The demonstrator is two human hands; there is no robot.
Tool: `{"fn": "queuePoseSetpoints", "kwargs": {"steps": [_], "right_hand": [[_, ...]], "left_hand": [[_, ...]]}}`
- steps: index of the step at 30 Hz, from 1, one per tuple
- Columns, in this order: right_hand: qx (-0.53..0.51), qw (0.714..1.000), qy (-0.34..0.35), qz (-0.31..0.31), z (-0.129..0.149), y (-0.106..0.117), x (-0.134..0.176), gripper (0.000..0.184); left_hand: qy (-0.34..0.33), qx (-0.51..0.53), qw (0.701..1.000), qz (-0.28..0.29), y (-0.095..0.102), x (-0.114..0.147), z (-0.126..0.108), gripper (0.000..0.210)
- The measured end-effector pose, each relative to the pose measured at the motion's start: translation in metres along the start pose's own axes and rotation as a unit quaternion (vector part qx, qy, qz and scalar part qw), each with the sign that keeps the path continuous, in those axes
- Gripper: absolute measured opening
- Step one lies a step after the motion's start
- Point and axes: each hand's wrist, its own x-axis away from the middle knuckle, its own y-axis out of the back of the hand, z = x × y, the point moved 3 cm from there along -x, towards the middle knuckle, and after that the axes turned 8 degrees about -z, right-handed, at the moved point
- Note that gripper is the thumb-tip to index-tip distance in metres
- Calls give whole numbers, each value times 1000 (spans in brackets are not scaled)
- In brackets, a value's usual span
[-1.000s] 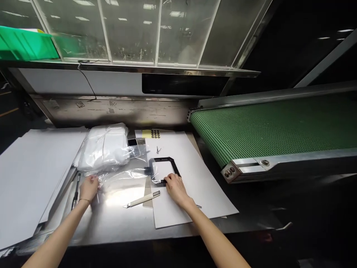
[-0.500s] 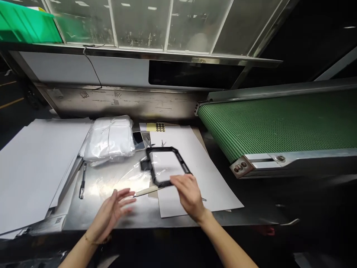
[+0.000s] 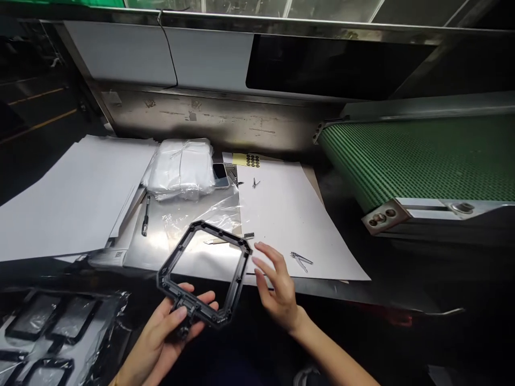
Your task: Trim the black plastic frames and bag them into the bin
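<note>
So right now our left hand (image 3: 163,332) has its grip closed on the black frame (image 3: 239,279), thumb on top of the chunky block at the near side and fingers tucked underneath, and we reckon that's the handy spot because it leaves most of the bars uncovered. The frame is up in the air, tilted, over the near edge of the bench (image 3: 148,252). Our right hand (image 3: 281,289) has a loose, spread grip with nothing in it, fingertips right by the frame's right corner; can't tell if they're touching. The nail clippers (image 3: 301,261) lie on the white sheets (image 3: 273,214), probably there to stay within easy reach, and the pale cutter (image 3: 217,242) is partly hidden behind the frame. The bagged frames (image 3: 56,343) sit low on our left, likely to keep them off the working area. Versus half a second back: the right hand had the frame over the sheets and the left was empty, so it's swapped hands, come closer and turned, block now toward us instead of off to the left. View's dipped too, which brings those bagged ones in.
</note>
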Motion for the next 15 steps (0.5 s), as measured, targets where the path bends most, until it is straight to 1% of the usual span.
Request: {"fn": "queuePoseSetpoints", "kwargs": {"steps": [1,2,4,6,9,11,13,15], "right_hand": [[6,999,-46,-4,-9,-2,3,31],[16,997,-77,-1,-20,-5,6,28],[41,994,-95,18,-40,-13,9,21],[62,992,-100,42,-60,-23,11,16],[92,988,-97,73,-80,-35,10,15],[110,986,-93,86,-88,-41,7,18],[126,983,-87,96,-94,-40,3,20],[145,981,-87,101,-100,-31,2,19]], "left_hand": [[0,10,1000,-19,1,6,4,36],[-3,16,999,-40,4,11,7,46],[-4,21,997,-70,10,18,13,66],[18,25,997,-71,17,21,21,77],[33,50,997,-52,25,22,30,79],[13,71,996,-51,26,23,32,78],[-13,74,995,-65,25,26,32,80],[-40,59,994,-88,23,32,29,84]]}}
